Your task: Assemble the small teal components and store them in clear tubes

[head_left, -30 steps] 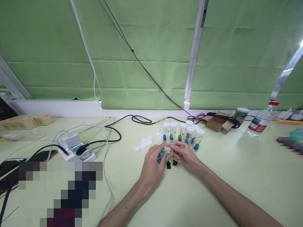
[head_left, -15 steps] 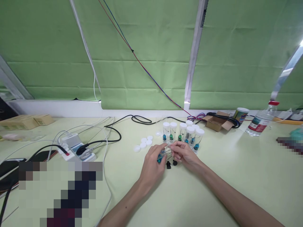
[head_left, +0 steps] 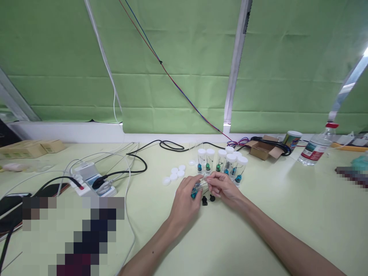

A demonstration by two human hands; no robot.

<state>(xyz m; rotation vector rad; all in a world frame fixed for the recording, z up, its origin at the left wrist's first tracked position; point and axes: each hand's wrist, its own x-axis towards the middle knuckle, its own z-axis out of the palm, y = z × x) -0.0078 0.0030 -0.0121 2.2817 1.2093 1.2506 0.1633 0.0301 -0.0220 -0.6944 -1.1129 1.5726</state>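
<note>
My left hand is wrapped round a clear vial lying tilted towards the right. A blue-green piece shows at its lower left end. At the vial's other end, the fingertips of my right hand are pinched together; whatever they grip is too small or hidden to name. Just behind my hands stand several clear vials with white lids and blue or green pieces inside. Loose white caps lie to their left. Two small black parts rest on the table beneath my right hand.
A power strip with plugs and white cables is on the left of the table. Black cable loops along the back. An open cardboard box, a can and a water bottle stand at back right.
Almost nothing differs. The vial and my fingers have shifted very slightly; both hands keep the same place and grip.
</note>
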